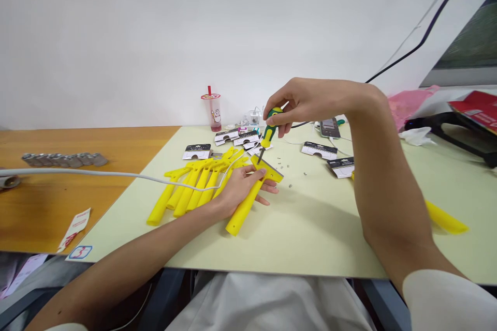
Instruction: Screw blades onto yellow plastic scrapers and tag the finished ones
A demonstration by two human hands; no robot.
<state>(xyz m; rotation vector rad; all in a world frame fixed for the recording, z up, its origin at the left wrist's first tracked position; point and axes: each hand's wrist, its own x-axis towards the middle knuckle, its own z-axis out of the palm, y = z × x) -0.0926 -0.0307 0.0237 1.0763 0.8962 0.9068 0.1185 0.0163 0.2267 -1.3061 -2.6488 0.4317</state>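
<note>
My left hand (pixel 243 186) grips a yellow scraper (pixel 245 208) near its head, thumb on top, with the handle slanting down toward me. A metal blade runs along the far edge of the scraper's head. My right hand (pixel 289 106) holds a green and yellow screwdriver (pixel 268 134) from above, its shaft pointing down onto the scraper head. Whether the tip sits in a screw is too small to tell. Left of my left hand lies a row of several more yellow scrapers (pixel 198 186). Small metal screws (pixel 305 174) are scattered right of the scraper head.
Black and white packaging cards (pixel 319 150) lie about the pale table. Behind them stand a pink drink cup (pixel 215 114) and a phone (pixel 330 128). A white cable (pixel 116 171) crosses over the scrapers. Another yellow handle (pixel 446 217) lies beyond my right forearm. Metal cylinders (pixel 64 160) line the wooden table.
</note>
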